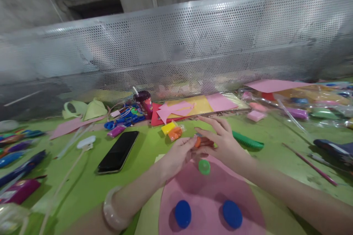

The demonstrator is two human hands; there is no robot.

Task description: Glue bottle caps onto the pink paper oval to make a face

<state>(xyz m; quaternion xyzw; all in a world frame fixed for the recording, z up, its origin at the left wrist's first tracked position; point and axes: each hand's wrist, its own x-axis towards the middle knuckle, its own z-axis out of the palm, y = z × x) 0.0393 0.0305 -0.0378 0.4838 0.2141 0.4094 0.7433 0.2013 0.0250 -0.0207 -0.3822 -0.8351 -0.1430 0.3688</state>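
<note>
Both my hands meet over the far edge of a pink foam sheet [209, 198] on the green table. My left hand [179, 156] pinches a small orange lump of clay [198, 142] at its fingertips. My right hand [223, 143] touches the same orange clay, thumb and lower fingers on it, upper fingers stretched out. A green clay disc [204, 167] lies on the pink sheet just below the hands. Two blue clay discs [182, 213] [232, 214] sit nearer to me on the sheet. A pale bangle [111, 209] circles my left wrist.
A black phone [118, 151] lies left of the hands. Yellow and orange clay packets [172, 130], a dark red cup [145, 102], blue scissors [124, 120], a green comb-like tool [247, 141] and coloured paper sheets [193, 107] lie beyond. A perforated metal screen [193, 44] backs the table. Clutter fills both sides.
</note>
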